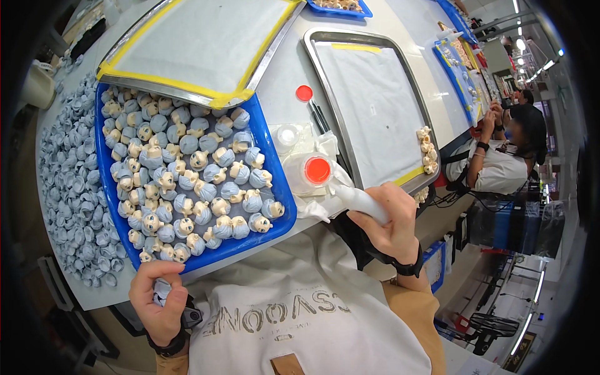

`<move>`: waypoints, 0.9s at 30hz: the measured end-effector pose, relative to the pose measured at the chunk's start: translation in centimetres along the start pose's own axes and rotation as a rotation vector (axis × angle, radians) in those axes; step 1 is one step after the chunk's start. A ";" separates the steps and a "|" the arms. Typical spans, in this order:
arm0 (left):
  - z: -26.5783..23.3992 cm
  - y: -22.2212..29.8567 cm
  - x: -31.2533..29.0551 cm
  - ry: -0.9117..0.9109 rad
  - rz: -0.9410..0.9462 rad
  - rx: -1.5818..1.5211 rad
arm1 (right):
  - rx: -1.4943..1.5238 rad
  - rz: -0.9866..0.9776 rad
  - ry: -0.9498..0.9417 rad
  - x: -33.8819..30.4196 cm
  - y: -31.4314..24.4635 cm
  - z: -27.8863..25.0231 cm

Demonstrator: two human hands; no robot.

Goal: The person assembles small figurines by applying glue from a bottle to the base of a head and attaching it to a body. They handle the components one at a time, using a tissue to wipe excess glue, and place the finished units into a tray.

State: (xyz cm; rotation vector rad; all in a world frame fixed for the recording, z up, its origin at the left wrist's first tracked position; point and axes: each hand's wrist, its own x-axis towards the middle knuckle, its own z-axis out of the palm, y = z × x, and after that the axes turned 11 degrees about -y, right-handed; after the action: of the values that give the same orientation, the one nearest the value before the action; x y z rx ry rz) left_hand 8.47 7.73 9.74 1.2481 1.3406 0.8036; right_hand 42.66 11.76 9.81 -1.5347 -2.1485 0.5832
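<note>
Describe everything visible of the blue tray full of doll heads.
The blue tray is roughly rectangular and shallow, with a raised rim and a smooth, plastic-looking surface. It lies on the white table, holding many small doll heads with blue-grey hair. A yellow-taped metal tray overlaps its far edge. The left hand is at its near left corner; contact is unclear.

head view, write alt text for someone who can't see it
A person's right hand holds a whitish bottle while the left hand holds a small pale piece. Before them sits a blue tray of small doll heads, with loose blue-grey pieces spread to its left.
</note>
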 end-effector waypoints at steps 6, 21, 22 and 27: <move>0.0 0.0 0.1 0.007 -0.019 -0.009 | -0.101 -0.062 -0.052 0.7 0.0 -1.0; -0.1 -0.3 0.3 -0.014 -0.012 -0.005 | -0.293 -0.124 -0.264 2.8 -1.8 -4.1; -0.1 -0.3 0.3 -0.017 -0.011 -0.005 | -0.297 -0.116 -0.272 2.9 -1.9 -4.1; -0.1 -0.4 0.3 -0.026 -0.022 0.004 | -0.326 -0.094 -0.307 3.2 -2.5 -4.4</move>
State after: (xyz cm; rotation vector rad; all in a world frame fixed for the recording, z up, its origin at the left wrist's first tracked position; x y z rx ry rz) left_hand 8.30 8.00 9.27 1.2415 1.3332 0.7673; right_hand 42.32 14.43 15.21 -1.5776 -2.6419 0.4784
